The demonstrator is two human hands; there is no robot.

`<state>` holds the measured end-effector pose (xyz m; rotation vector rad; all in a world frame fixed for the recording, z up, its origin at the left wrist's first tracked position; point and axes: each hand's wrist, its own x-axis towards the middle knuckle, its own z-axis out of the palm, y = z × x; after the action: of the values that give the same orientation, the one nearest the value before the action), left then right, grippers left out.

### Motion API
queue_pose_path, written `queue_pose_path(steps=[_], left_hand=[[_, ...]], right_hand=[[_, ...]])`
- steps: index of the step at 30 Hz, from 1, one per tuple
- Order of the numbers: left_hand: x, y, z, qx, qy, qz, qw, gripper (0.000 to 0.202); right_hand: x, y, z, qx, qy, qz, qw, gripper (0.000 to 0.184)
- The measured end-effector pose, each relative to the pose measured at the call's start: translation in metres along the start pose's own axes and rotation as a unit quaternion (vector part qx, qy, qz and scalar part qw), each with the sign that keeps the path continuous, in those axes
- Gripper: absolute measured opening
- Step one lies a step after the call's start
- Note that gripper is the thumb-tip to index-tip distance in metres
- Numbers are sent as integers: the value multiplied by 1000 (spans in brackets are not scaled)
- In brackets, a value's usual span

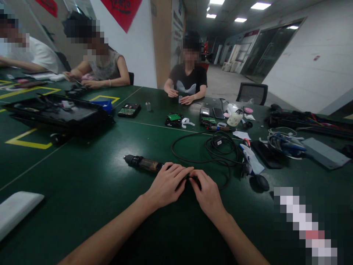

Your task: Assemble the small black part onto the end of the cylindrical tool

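My left hand (168, 184) and my right hand (209, 192) meet over the table in front of me, fingertips almost touching. Both are closed in a pinch around something small and dark between them, mostly covered by the fingers. Behind my left fingers lies an electric screwdriver (143, 163), its tip pointing left; my left hand covers its rear end, and I cannot tell whether they touch. A black cable (202, 161) lies looped beyond my hands, and one stretch of it runs down behind my right hand.
The green table (91, 206) holds a black tray of parts (66, 117) at left and a white object (19, 211) near left. Opened devices with circuit boards (174, 117) lie farther back. Tools and a black case (266, 154) lie right. A person (190, 79) sits opposite; two more sit left.
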<state>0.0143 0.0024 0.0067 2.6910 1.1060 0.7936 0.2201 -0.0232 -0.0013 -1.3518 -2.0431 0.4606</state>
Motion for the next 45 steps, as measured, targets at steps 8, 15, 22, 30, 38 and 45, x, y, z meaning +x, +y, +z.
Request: queue_pose_path(steps=[8, 15, 22, 30, 38, 45], left_hand=[[-1, -2, 0, -11, -3, 9, 1000, 47], [0, -3, 1, 6, 9, 10, 1000, 44], [0, -3, 2, 7, 4, 2, 1000, 42], [0, 0, -1, 1, 6, 10, 1000, 50], [0, -3, 2, 1, -2, 9, 1000, 42], [0, -2, 1, 5, 4, 1, 1000, 46]], right_hand=[[0, -1, -1, 5, 0, 0, 1000, 12], [0, -1, -1, -5, 6, -2, 1000, 13], [1, -3, -1, -2, 5, -2, 1000, 13], [1, -1, 0, -13, 4, -8, 1000, 12], [0, -2, -1, -5, 3, -3, 1000, 12], [0, -2, -1, -2, -3, 1, 1000, 13]])
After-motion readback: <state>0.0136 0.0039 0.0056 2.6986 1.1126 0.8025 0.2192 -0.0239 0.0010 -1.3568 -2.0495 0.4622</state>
